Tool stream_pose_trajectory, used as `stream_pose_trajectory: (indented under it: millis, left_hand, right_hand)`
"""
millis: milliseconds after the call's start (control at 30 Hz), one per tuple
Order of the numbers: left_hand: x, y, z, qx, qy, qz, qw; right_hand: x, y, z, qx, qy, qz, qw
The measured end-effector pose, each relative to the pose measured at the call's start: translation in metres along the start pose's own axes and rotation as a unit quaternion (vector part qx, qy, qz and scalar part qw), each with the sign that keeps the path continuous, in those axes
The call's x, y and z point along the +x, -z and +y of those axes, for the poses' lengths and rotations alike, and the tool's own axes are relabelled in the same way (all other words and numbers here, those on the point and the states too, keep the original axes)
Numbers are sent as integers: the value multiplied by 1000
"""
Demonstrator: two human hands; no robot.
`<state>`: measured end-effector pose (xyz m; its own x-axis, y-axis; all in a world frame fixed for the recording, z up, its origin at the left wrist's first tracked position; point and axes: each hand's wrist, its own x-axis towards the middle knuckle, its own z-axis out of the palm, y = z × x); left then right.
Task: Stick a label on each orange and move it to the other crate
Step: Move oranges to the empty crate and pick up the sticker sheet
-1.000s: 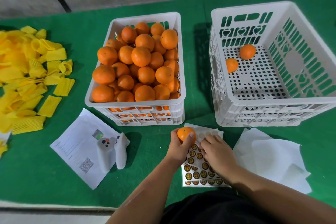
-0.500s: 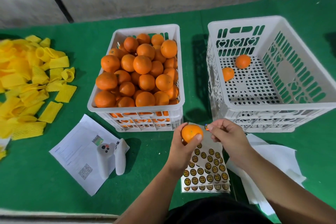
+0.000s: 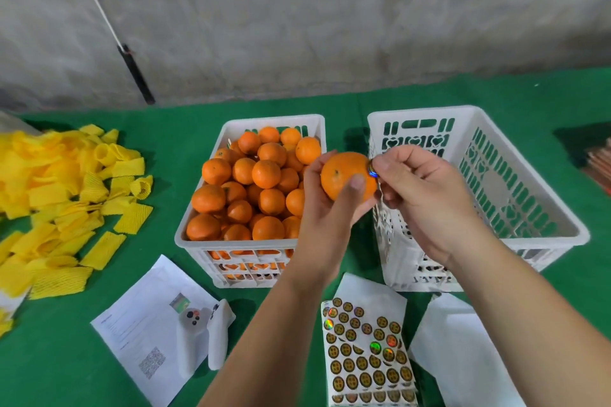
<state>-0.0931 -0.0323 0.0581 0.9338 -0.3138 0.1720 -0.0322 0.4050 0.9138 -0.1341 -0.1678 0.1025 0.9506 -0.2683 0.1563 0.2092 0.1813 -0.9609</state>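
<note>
Green felt bench against a grey wall. Since a second ago I have lifted the orange (image 3: 347,175) off the sticker sheet (image 3: 367,353), now below both wrists, up between the crates. My left hand (image 3: 325,205) is cupping the orange, thumb across its front. My right hand (image 3: 420,195) is pinching a peeled label (image 3: 372,169) and pressing it to the fruit's right side. Judgement: labelling nearly done; the receiving crate (image 3: 545,225) is sitting just behind my right hand.
</note>
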Motion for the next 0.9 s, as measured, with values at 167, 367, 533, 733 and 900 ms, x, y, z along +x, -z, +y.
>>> stream_pose_trajectory:
  millis: [167, 367, 533, 733, 900]
  left_hand:
    - [14, -10, 40, 46, -59, -2, 997]
    - [24, -18, 72, 28, -121, -29, 992]
    - [20, -22, 86, 25, -149, -20, 988]
    - [13, -31, 92, 46, -192, -32, 980]
    - [9, -29, 89, 57, -207, -36, 976]
  right_hand:
    - [14, -21, -39, -16, 54, 6, 998]
    - [23, -34, -74, -42, 104, -37, 993]
    - [26, -40, -79, -69, 89, -66, 991]
    - [18, -53, -70, -27, -8, -138, 990]
    - [8, -60, -63, 4, 36, -82, 996]
